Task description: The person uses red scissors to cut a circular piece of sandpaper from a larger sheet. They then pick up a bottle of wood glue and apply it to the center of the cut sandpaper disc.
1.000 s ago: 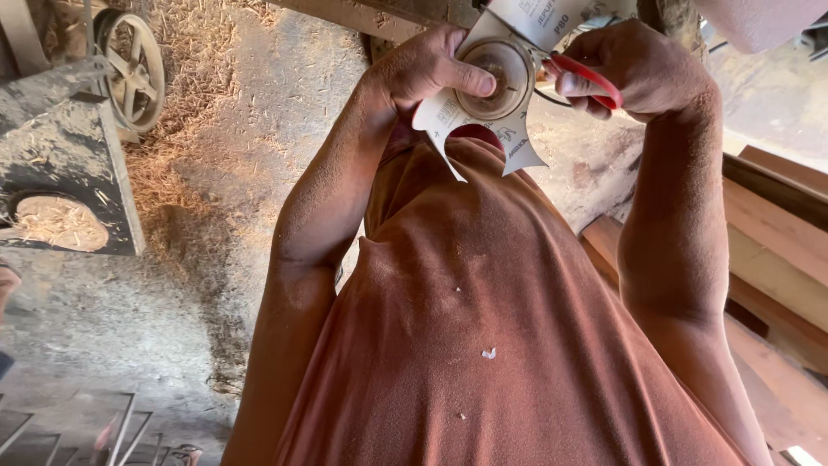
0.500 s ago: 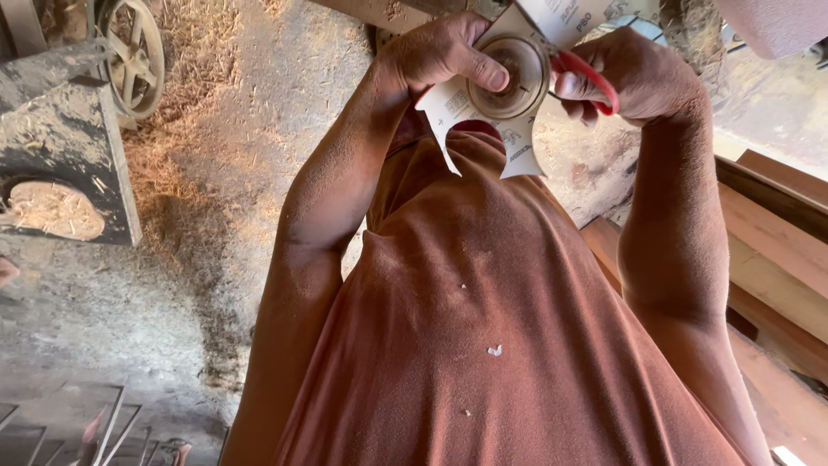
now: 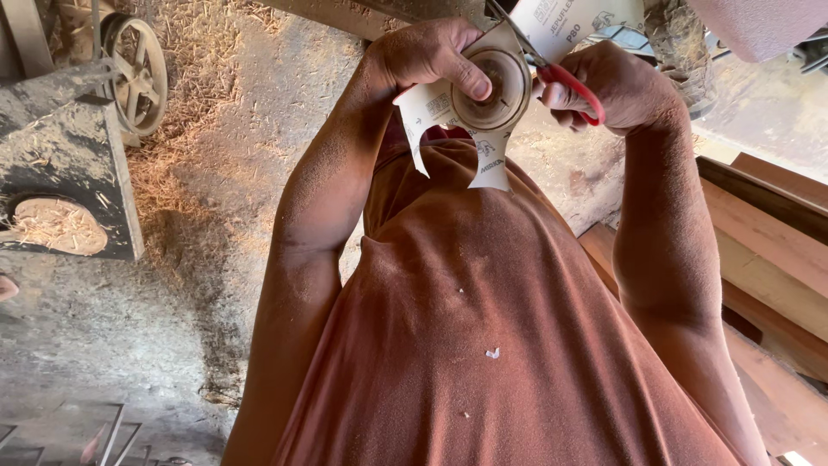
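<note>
Standing over a sawdust-strewn floor (image 3: 216, 138), the person works close to the chest, above a rust-coloured shirt (image 3: 500, 345). Far left sits a dusty machine with a spoked wheel (image 3: 134, 65). Next, the left hand (image 3: 423, 56) clenches a round backing disc (image 3: 492, 86) against a sheet of sandpaper (image 3: 483, 129), thumb pressed on the disc's face, fingers behind the paper. That sheet looks light and floppy, gritty on one side, likely to buckle or tear if held by a loose corner, so pinching it flat under the stiff disc seems the sound grip. Further right, the right hand (image 3: 621, 91) is closed through the red handles of scissors (image 3: 552, 69), blades at the disc's edge. Stacked planks (image 3: 768, 242) lie rightmost.
</note>
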